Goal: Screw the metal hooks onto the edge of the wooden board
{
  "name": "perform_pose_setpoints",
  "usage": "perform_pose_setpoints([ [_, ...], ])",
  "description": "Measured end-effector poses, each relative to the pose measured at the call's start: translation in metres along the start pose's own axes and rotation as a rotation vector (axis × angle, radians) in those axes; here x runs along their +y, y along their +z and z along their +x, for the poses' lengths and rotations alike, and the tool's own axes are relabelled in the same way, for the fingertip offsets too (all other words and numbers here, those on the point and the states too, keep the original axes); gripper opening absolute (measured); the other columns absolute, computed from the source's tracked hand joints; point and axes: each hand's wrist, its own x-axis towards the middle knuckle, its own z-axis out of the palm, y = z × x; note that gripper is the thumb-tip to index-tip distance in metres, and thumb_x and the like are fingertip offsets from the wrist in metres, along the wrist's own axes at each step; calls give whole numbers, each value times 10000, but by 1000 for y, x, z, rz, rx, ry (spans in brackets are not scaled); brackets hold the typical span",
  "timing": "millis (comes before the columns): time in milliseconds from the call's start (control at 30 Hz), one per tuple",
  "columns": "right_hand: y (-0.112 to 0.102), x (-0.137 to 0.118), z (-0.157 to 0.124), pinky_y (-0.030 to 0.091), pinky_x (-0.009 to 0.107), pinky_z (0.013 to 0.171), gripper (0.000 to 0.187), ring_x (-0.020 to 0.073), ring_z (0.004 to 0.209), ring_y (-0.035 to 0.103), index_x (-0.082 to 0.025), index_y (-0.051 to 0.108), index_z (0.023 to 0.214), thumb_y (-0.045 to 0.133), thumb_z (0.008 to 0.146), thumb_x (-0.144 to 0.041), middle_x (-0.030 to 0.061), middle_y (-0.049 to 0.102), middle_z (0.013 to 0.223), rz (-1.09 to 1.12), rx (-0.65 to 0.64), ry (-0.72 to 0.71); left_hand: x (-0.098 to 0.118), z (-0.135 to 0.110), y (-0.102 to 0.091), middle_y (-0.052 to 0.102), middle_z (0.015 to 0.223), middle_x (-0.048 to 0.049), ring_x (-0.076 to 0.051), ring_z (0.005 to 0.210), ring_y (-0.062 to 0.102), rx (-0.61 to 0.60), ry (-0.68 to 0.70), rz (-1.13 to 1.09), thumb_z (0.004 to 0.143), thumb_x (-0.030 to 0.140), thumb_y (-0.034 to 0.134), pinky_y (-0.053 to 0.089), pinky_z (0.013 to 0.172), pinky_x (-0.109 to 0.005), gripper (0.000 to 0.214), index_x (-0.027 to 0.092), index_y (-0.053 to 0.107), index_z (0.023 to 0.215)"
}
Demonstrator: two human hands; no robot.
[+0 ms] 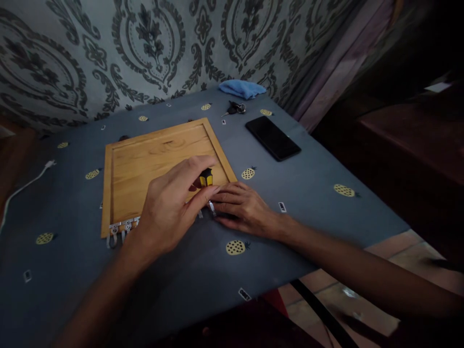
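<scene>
Left hand (pixel 168 208) and right hand (pixel 247 209) close together, at the near right part of one wooden panel (pixel 155 154). Counted besides: one black-and-yellow tool handle (pixel 206 178), one phone (pixel 273 137), one bunch of keys (pixel 236 107), one blue cloth (pixel 242 89), one white cable (pixel 50 164); at least four silver hooks (pixel 115 229) in sight along the panel's near edge, two at its left end and two toward its right end, with the stretch between hidden behind the left hand.

Panel lying flat on the counter (pixel 308 203), rectangular, honey-coloured, with a raised border around a recessed centre and darker grain streaks toward the far side. Hooks shiny, jutting out past the panel's near edge.

Left hand pinching the tool handle between thumb and bent fingers, roughly upright over the panel's near edge; shaft and tip out of sight. Right hand low at the panel's near right corner, fingers nearly straight and side by side, fingertips by the rightmost hook; cannot tell whether gripping it.

To the right of the panel, the phone, dark screen up; off the panel's far right corner, the keys, and farther out the cloth. Well apart to the left of the panel, the cable.
</scene>
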Motion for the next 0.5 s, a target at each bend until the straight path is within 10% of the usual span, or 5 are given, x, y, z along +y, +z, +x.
perform_pose_setpoints([
  [500, 0, -2, 0, 489, 424, 1007, 258, 228, 1237, 638, -199, 721, 1188, 578, 1017, -327, 50, 738, 1262, 20, -29, 47, 0, 3, -9, 716, 1059, -4, -106, 759, 695, -62, -56, -31, 939, 213, 624, 582, 747, -221, 203, 217, 618, 1142],
])
